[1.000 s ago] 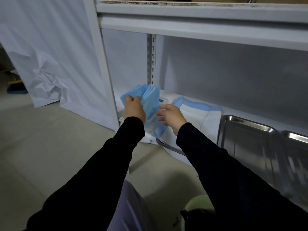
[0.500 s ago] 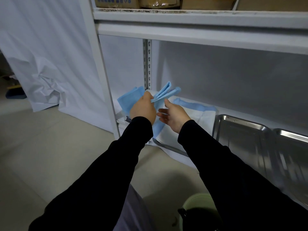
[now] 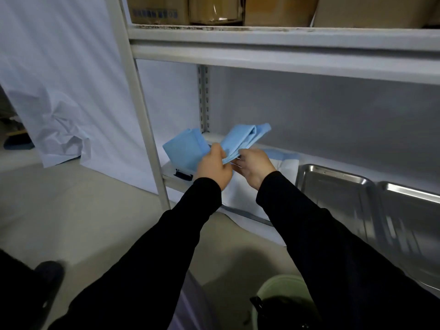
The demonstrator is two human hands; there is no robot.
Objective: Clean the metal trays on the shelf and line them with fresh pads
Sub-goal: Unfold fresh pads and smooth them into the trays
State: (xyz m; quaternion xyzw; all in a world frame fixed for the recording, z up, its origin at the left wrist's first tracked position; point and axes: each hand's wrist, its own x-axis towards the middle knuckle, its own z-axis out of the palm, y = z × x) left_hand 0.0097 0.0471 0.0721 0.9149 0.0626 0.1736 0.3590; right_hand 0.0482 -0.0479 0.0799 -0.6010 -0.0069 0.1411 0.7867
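Shelf (image 3: 285, 53) bay, left hand (image 3: 214, 166), right hand (image 3: 253, 166) pinching folded pad (image 3: 242, 139), trays (image 3: 333, 189) right

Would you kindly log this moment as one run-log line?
left hand: grips folded blue pad | right hand: pinches same pad | adjacent metal tray: unlined

One head-worn camera looks forward and down, near the shelf (image 3: 285, 55).
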